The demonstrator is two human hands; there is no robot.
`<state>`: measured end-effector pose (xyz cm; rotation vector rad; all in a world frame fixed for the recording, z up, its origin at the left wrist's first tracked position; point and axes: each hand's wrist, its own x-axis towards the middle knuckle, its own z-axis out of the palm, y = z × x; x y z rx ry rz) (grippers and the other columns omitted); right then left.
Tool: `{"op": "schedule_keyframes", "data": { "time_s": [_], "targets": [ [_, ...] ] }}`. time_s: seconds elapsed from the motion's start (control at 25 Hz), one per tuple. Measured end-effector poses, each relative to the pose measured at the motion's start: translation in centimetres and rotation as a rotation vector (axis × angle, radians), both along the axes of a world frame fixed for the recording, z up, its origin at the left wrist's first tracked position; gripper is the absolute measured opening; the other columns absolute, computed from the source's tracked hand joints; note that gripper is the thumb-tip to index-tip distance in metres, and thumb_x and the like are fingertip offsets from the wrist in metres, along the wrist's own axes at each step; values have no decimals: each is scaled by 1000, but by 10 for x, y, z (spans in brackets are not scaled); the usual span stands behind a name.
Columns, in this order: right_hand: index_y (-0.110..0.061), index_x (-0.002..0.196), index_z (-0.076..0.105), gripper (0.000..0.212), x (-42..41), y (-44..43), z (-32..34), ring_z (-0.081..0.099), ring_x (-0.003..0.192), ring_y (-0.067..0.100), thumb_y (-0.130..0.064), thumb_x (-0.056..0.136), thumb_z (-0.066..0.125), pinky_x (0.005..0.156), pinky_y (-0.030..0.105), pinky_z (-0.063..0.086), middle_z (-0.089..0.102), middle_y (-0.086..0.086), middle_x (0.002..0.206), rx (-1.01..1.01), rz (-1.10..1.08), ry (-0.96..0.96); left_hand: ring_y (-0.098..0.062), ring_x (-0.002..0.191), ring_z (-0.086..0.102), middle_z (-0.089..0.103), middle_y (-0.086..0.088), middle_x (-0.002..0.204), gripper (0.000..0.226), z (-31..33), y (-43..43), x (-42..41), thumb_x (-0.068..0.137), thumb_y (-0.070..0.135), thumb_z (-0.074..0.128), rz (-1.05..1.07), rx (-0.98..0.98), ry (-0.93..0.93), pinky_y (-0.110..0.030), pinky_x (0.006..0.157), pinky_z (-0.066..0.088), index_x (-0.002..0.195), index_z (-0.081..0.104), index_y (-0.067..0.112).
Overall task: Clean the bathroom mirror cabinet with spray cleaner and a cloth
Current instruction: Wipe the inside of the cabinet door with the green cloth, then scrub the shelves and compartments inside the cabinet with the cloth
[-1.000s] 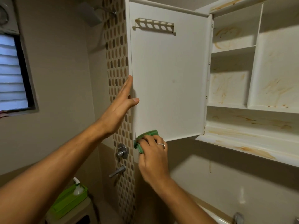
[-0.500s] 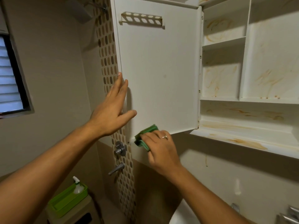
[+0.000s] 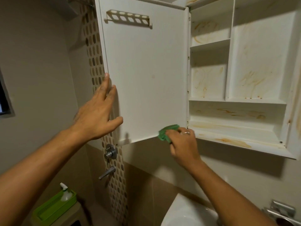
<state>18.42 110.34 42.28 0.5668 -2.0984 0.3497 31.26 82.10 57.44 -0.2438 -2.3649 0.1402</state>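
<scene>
Since the earlier frame, the green cloth has been carried along the bottom edge of the cabinet door, from near its free corner to its hinge-side corner. There it is gripped by the curled fingers of the right hand and pressed to that edge. The left hand is laid with straight, spread fingers against the door's free edge. Beyond, the open cabinet is streaked with orange stains. A spray bottle is stood in a green tray far below.
</scene>
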Motion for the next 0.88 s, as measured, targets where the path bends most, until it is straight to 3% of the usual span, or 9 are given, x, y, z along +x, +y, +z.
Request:
{"op": "schedule_keyframes", "data": {
  "time_s": [0.12,0.24,0.32,0.4,0.48,0.56,0.68,0.76,0.88],
  "targets": [
    [-27,106,72,34,-19,36,13,51,89,20,-10,80,57,79,37,34,73,-3,95,-23,-200,-141,-29,158,1,-43,2,161,108,0,2,-1,82,68,39,-16,-8,1,-37,86,57,164,-6,13],
    [-25,101,73,28,6,-8,24,49,93,20,-10,85,56,80,36,37,69,-1,92,-299,-249,-266,-26,156,-9,-46,0,159,110,0,9,-2,82,66,41,1,6,-25,-36,90,56,163,-10,12],
    [-24,99,74,29,28,-43,21,48,91,19,-7,85,55,80,35,38,67,-1,91,-326,-100,-288,-28,156,-11,-47,0,158,111,-1,11,-4,82,67,43,15,26,-23,-37,91,55,164,-8,12],
    [-23,101,73,30,41,-52,17,50,94,20,-8,85,52,82,37,44,68,0,92,-192,101,-299,-30,155,-11,-47,-1,158,110,-2,14,-4,84,65,48,2,31,-13,-39,92,56,164,-7,12],
    [-25,110,72,29,41,-39,32,58,98,19,-14,93,50,80,34,48,70,0,97,-228,297,-472,-30,154,-13,-46,-3,159,109,-5,13,-5,87,62,52,9,29,-23,-43,103,50,164,-6,11],
    [-22,114,71,23,44,-17,59,66,99,17,-16,101,53,79,27,51,72,-1,105,-537,507,-692,-30,154,-17,-40,-9,162,106,-6,13,-4,86,63,49,51,24,0,-50,118,32,164,1,10],
    [-20,112,68,18,55,12,98,70,102,25,-15,104,53,88,41,58,74,5,109,-1034,698,-848,-34,157,-14,-15,-19,169,95,-5,22,-3,87,60,44,140,-6,107,-54,124,11,162,20,8],
    [-18,115,66,17,62,20,117,71,101,24,-15,104,53,93,50,56,75,6,108,-1229,825,-922,-38,158,-5,7,-24,169,86,-1,36,0,88,56,43,138,-36,226,-58,125,13,158,34,7],
    [-15,124,63,22,71,26,144,71,105,26,-18,105,54,92,54,57,75,8,113,-1313,935,-941,-32,158,10,21,-17,168,75,18,71,1,96,55,43,-34,-2,286,-52,126,18,157,37,13]
  ]
}}
